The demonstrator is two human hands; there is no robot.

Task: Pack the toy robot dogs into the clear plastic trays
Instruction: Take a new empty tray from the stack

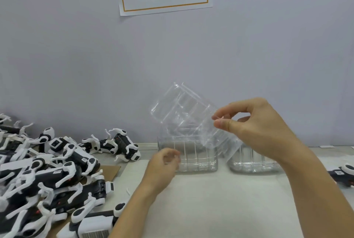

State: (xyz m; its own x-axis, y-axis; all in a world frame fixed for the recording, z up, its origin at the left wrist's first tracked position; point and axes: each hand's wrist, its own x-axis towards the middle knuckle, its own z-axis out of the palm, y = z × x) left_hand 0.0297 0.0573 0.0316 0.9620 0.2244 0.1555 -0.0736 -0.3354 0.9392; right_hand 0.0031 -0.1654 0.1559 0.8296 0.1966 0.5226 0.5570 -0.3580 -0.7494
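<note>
Trays [184, 115]: one lifted, two stacks [197, 158] standing.

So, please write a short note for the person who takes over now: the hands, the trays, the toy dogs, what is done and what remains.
Right hand: pinches one clear tray by its edge, lifted and tilted above the tray stacks.
Left hand: at the front of the left stack, fingers curled; whether it holds anything is unclear.
Toy robot dogs: piled loose on the left of the table; one more dog at the right edge.
Done: no dog is visibly packed.
Left: set the tray down, fill it with dogs, repeat.
</note>
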